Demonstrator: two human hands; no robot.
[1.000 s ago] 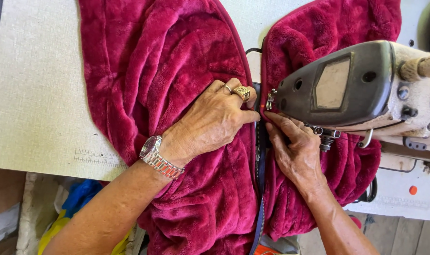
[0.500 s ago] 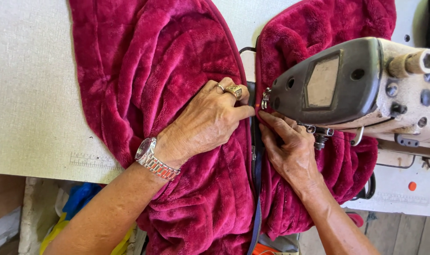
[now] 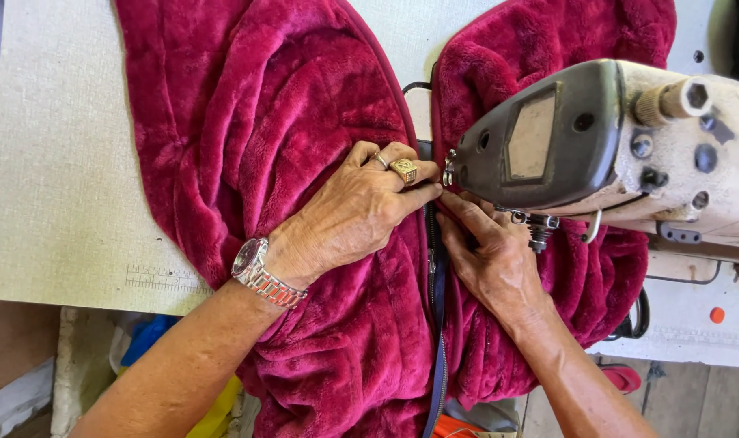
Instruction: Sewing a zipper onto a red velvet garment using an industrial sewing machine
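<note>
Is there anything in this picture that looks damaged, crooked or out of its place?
Nothing stands out. The crimson plush fabric lies bunched on the table, with a dark zipper strip running straight between both halves. The left hand and right hand press the fabric beside the sewing machine head. No tear or spill shows.

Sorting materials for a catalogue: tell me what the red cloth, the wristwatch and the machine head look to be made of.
Red cloth: plush, fleece-like pile, matte, with soft ridges; the fibre cannot be told. Wristwatch on the left hand: silvery metal link band, shiny. Machine head: hard grey casing, probably painted metal, dull and worn.
</note>
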